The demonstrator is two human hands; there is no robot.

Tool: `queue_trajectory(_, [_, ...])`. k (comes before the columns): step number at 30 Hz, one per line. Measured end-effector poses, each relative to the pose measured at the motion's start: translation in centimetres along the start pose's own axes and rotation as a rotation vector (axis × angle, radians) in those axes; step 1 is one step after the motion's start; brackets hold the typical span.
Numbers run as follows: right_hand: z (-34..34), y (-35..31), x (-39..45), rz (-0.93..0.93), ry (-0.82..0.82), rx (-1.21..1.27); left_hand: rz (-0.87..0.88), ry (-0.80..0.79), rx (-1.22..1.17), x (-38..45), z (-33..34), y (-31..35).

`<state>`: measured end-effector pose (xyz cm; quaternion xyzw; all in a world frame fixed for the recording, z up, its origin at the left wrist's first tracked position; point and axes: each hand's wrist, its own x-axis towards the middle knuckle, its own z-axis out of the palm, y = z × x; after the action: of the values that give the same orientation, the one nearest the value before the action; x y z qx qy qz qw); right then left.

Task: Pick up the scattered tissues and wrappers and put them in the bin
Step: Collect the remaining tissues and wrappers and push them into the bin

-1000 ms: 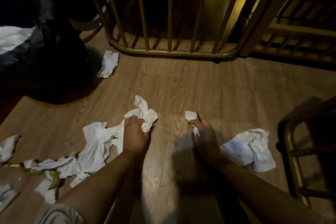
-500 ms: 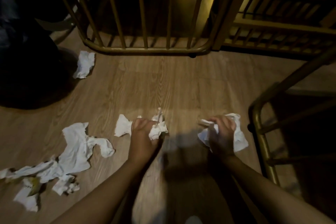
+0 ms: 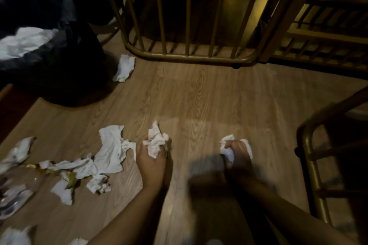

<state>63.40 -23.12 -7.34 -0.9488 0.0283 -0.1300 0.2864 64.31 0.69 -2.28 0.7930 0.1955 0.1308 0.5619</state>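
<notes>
My left hand is closed around a crumpled white tissue just above the wooden floor. My right hand grips another bunched white tissue. A long trail of white tissues lies on the floor left of my left hand, mixed with a yellow-green wrapper. One more tissue lies near the bin. The black bin stands at the upper left with a dark liner and white tissue inside it.
A gold metal railing runs across the back. A gold chair frame stands close on the right. A wooden slatted shelf is at the back right. A clear plastic bag lies at the left edge.
My right hand has balled its tissue tighter. My left hand still holds its tissue. The view has swung left, bringing the bin and more litter into sight.
</notes>
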Motion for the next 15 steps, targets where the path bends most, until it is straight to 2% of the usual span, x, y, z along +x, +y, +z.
queue_trajectory(2, [0.9,-1.9,0.5,-0.162,-0.064,0.108,-0.147,0.063,-0.054,-0.3,-0.9,-0.7])
queue_trajectory(6, [3.4,-5.5,1.0,-0.185,-0.127,0.36,-0.357,0.121,-0.157,-1.4,-2.7,-1.3])
queue_trajectory(8, [4.2,-8.0,1.7,-0.249,-0.263,0.396,-0.418,0.106,-0.189,-1.8,-3.3,-1.8])
queue_trajectory(12, [5.9,-11.7,2.8,-0.55,-0.606,0.189,-0.436,0.067,-0.157,-2.1,-4.5,-2.4])
queue_trajectory(15, [8.2,-12.0,2.9,-0.782,-0.673,-0.049,-0.393,0.058,-0.096,-2.2,-5.4,-2.4])
